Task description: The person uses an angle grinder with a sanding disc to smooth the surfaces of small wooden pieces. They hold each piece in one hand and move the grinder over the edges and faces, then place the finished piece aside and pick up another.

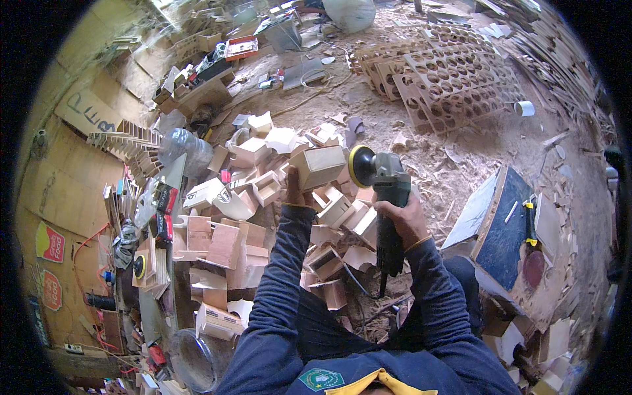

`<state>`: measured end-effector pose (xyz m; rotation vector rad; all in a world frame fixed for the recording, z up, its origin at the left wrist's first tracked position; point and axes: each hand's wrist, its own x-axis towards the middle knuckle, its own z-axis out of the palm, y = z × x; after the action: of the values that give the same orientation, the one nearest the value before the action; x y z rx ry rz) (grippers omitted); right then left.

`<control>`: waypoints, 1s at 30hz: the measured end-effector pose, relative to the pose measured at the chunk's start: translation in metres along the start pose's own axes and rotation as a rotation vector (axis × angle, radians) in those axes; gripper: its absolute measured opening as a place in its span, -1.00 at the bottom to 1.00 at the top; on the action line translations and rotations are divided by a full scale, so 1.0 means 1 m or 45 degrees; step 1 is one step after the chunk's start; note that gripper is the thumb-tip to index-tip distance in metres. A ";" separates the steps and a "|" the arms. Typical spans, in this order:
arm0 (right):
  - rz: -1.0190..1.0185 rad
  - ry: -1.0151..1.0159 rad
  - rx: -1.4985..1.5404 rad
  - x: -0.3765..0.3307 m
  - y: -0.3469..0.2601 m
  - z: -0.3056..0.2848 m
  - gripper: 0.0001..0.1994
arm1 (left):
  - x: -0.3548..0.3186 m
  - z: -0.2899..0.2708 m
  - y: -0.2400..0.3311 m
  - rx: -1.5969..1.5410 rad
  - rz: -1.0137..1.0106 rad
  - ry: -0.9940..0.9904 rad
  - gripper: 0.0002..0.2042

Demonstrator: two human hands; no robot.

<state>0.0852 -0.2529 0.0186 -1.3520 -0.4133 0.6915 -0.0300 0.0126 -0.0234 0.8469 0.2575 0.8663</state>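
Note:
In my left hand (295,187) is a small wooden box (319,166), gripped at its left side and held above a heap of similar pieces. My right hand (406,217) wraps round the dark body of an angle grinder (390,191), which stands nearly upright with its cord hanging below. The grinder's round yellow-edged sanding disc (360,166) faces the box's right side, very close to it; I cannot tell whether they touch. Several unpainted wooden boxes (227,245) lie piled under and left of my left forearm.
Wooden sheets with rows of round holes (441,82) lean at the far right. A dark blue board (497,227) lies to my right, with a yellow-and-black tool (530,224) on it. A large clear plastic bottle (184,148) sits at the left. Sawdust and scraps cover the floor.

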 end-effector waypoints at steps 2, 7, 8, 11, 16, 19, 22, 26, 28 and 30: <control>0.003 -0.028 0.006 -0.003 -0.001 0.002 -0.58 | -0.008 0.006 0.005 0.086 -0.034 0.057 -0.49; 0.005 -0.011 -0.050 0.004 0.009 0.006 -0.56 | -0.011 0.012 0.003 0.075 -0.056 0.131 -0.47; 0.050 -0.002 -0.068 0.005 0.011 0.006 -0.56 | -0.010 0.010 0.000 0.071 -0.060 0.146 -0.47; -0.041 -0.058 -0.073 0.009 0.014 0.007 -0.52 | -0.007 0.000 -0.010 0.110 -0.108 0.120 -0.47; -0.207 -0.080 -0.102 0.005 0.020 0.020 -0.42 | -0.005 -0.007 -0.024 0.164 -0.161 0.088 -0.46; -0.232 -0.002 -0.203 0.006 0.024 0.025 -0.27 | -0.006 -0.001 -0.022 0.128 -0.181 0.039 -0.43; -0.189 0.098 -0.331 0.004 0.026 0.017 -0.29 | -0.011 0.007 -0.010 0.103 -0.248 0.075 -0.38; -0.007 0.232 -0.186 0.007 0.020 0.011 -0.36 | -0.018 0.011 0.000 0.078 -0.242 0.174 -0.37; -0.051 0.198 -0.037 0.007 0.014 0.009 -0.48 | -0.015 0.008 0.000 0.066 -0.219 0.092 -0.38; 0.091 0.121 0.072 0.005 0.007 0.005 -0.57 | -0.008 0.001 -0.002 0.074 -0.234 0.015 -0.41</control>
<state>0.0837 -0.2455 0.0119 -1.3454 -0.2685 0.6897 -0.0335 0.0053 -0.0251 0.8583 0.3668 0.6955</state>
